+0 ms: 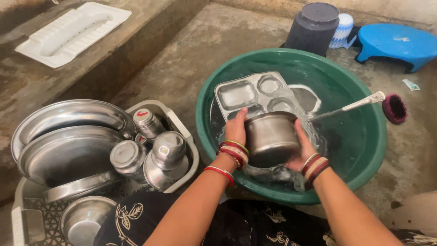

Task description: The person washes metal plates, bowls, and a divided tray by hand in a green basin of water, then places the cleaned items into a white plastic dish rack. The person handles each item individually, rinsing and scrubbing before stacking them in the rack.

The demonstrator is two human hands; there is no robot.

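Both hands hold a steel pot point(271, 138) over the near side of a green basin point(364, 150). The left hand point(236, 130) presses flat against the pot's left wall, fingers together and pointing up toward the rim; the right hand point(302, 148) cups the right wall from below, fingers closed around the pot's far side and mostly hidden. The pot tilts with its mouth turned away, and water runs off its base into the basin. Both wrists wear red and gold bangles point(234, 152). In the basin, beyond the pot, a steel compartment tray point(248, 93) leans half in the water, and a ladle point(355, 105) with a pale handle lies across the right side. To the left, a grey crate point(182, 132) holds large steel plates point(68, 150), lidded steel containers point(168, 152) and a small bowl point(84, 221) at the near end. On the floor at the far right sit a dark bucket point(314, 27), a blue stool point(396, 43) and a scrubbing brush point(395, 108) just beside the basin's rim. A white squat pan point(70, 32) is set in the raised ledge at the far left.
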